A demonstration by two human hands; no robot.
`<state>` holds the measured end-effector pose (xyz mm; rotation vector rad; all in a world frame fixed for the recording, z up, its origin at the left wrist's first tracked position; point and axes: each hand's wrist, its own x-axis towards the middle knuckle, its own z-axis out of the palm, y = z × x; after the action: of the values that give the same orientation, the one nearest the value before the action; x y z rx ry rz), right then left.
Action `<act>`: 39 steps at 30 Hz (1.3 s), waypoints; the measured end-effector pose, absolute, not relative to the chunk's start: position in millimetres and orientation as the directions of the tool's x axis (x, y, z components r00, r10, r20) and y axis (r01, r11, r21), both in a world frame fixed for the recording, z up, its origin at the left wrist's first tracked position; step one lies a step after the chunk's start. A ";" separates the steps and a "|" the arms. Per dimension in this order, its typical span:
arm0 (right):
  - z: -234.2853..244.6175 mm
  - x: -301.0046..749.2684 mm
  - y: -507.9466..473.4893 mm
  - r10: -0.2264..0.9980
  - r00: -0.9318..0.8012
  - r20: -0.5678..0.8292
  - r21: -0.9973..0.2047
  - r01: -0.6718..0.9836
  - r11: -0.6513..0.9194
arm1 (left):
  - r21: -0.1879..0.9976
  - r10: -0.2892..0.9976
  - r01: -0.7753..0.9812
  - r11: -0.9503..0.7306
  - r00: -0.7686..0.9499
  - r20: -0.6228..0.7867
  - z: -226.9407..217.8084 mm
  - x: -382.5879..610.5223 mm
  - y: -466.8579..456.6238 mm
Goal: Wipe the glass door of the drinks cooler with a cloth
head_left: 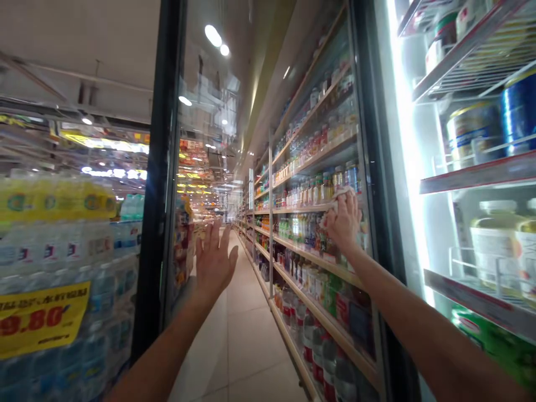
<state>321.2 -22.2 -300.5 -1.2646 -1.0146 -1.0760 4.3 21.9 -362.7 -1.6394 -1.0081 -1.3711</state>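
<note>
A dark-framed glass door [234,184] stands swung out in front of me, with shelves of drinks showing in the pane. My right hand [343,219] presses a pale crumpled cloth [344,191] against the glass close to the frame at the right. The fingers cover much of the cloth. Farther left, my left hand [214,259] has its fingers spread and its palm toward the pane; it holds nothing. Whether the palm touches the glass, I cannot tell.
On the right, a lit cooler has wire shelves [473,173] with cans and bottles [496,240]. Packs of bottled water [62,245] are stacked at the left behind a yellow price sign [46,318]. Pale floor tiles [251,335] run below the door.
</note>
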 end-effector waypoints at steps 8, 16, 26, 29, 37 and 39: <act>-310.3 228.5 -4.6 0.119 -0.510 0.852 0.494 0.858 0.142 | -0.100 0.084 0.912 -0.398 0.145 0.986 -359.2 -5.7 21.7; -271.2 300.9 -11.3 -0.106 0.181 0.978 -0.180 0.983 0.024 | -0.024 0.136 0.934 -0.357 0.077 0.988 -355.3 -18.1 25.4; -291.9 187.8 3.1 0.109 -0.530 0.841 0.507 0.842 0.188 | -0.089 0.115 0.953 -0.290 0.127 0.985 -346.4 -31.9 19.3; -284.0 209.3 0.4 0.090 -0.430 0.898 0.414 0.897 0.152 | -0.111 0.123 0.959 -0.263 0.147 0.981 -341.6 -37.0 18.9; -261.7 178.8 4.6 0.083 -0.226 0.971 0.212 0.966 0.150 | -0.137 0.165 0.948 -0.289 0.191 0.968 -339.9 -41.4 17.0; -281.7 151.9 6.5 0.141 -0.415 0.899 0.381 0.899 0.215 | -0.141 0.139 0.938 -0.315 0.193 0.971 -339.7 -44.9 15.0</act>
<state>151.9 6.5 -281.7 -0.9765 -1.7327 -1.2646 -44.9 15.0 -339.7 -1.6380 -1.0386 -1.2122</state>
